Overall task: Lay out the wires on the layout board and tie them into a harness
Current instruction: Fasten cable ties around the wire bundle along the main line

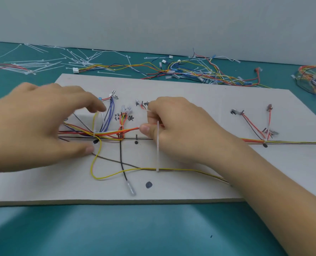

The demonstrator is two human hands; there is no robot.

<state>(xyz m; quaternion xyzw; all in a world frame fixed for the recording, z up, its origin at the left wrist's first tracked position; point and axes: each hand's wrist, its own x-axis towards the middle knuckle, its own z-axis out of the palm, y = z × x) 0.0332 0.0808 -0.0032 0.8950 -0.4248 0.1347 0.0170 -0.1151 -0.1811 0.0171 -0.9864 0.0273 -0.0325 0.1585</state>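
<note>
Board: the board (190, 100) lies flat on the teal worktop (153, 228), its long near edge towards the person.
Wires: the wires (109, 134) run bundled along the drawn black line, left edge to right edge. A yellow wire (96, 163) loops loose towards the near edge.
Right hand: the right hand (173, 126) is at mid-board, thumb and forefinger pinching a white tie (157, 150) against the orange strands. The tail hangs down to the yellow wire.
Left hand: the left hand (42, 122) is blurred, fingers spread and holding nothing. It is over the bundle's left part, thumb tip low by a dot.
Risk: the tie looks not yet looped, so it may cinch off its dot if the bundle shifts. That slack yellow loop could snag a finger or get left out. The bundle could lift off the line if the left hand does not pin it.
Count: two hands, one board, one tie in hand. I make three ties already on the bundle and four black dots (149, 184). The spare ties (42, 61) at the far left and the wire heap (199, 74) at the far edge are too many to count.
</note>
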